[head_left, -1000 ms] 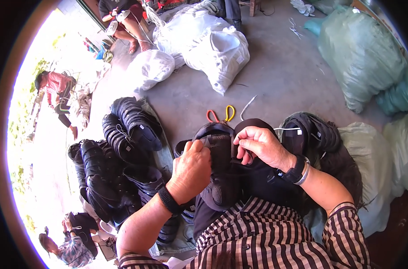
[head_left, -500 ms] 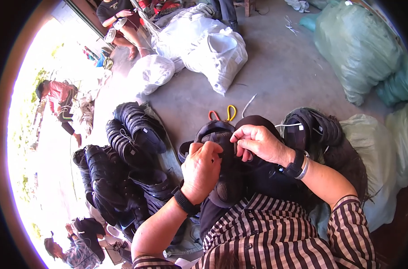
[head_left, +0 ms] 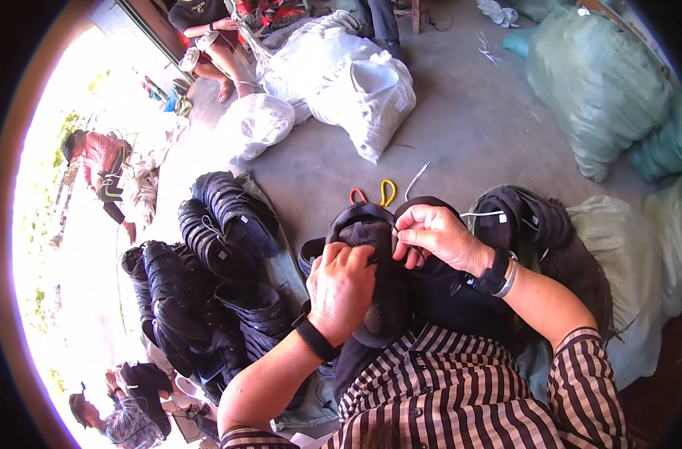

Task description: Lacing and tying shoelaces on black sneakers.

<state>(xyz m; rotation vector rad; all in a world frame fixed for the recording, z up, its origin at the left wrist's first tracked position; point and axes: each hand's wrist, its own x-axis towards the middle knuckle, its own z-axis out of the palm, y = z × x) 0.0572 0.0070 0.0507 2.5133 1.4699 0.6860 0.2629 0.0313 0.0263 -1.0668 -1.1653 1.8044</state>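
A black shoe upper (head_left: 382,310) with mesh panels lies over my lap, its opening facing away from me. My left hand (head_left: 343,280) is closed on its left side, the fingertips curled at the lace area. On the right edge of the shoe, my right hand (head_left: 434,238) makes a pinch with thumb and forefinger; whatever is between them is too dark and small to make out. Just beyond the shoe stick up a red loop (head_left: 357,196) and a yellow loop (head_left: 388,192). A thin white lace (head_left: 416,179) lies by them.
Stacked black shoe uppers (head_left: 176,299) stand to my left, more uppers (head_left: 524,213) to my right. White sacks (head_left: 356,90) lie ahead on the grey floor (head_left: 461,127); green sacks (head_left: 595,82) are at far right. Other people (head_left: 101,161) sit or bend at left and ahead.
My left hand has moved slightly down and right over the shoe, showing more of its upper part. My right hand keeps its pinch, barely shifted.
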